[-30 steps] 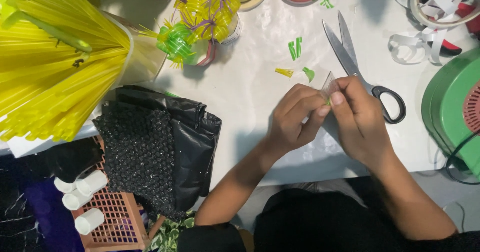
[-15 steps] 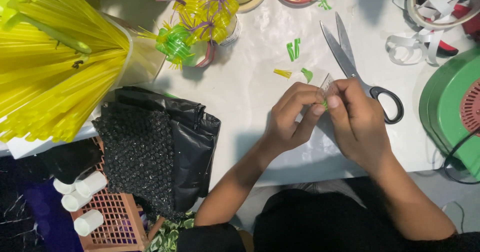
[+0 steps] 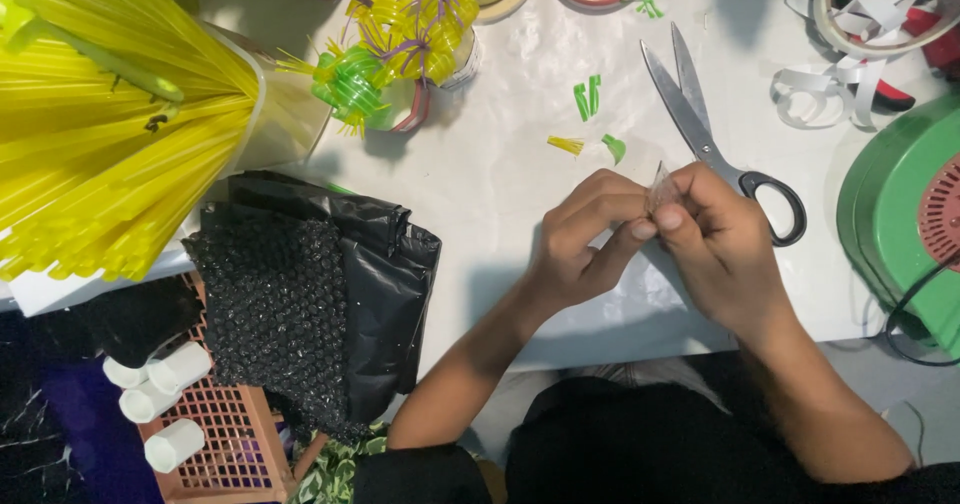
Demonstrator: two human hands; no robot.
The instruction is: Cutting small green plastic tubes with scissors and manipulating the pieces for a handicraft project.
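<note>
White table (image 3: 500, 174) is carrying one pair of scissors (image 3: 700, 129) and four straw scraps (image 3: 590, 114) upper centre. Left hand (image 3: 580, 244) and right hand (image 3: 725, 244) are meeting mid-frame, both pinching one small clear piece (image 3: 660, 186) between their fingertips.

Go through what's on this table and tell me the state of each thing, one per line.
Scissors: blades open, lying flat, untouched.
Small clear piece: pinched between both hands, off the table.
Left hand: fingertips closed on the piece.
Right hand: fingertips closed on the piece.
Green scraps: cut, loose on the white table.
Yellow straws: bundled, fanned out.
Black bag: crumpled, hanging over the edge.
</note>
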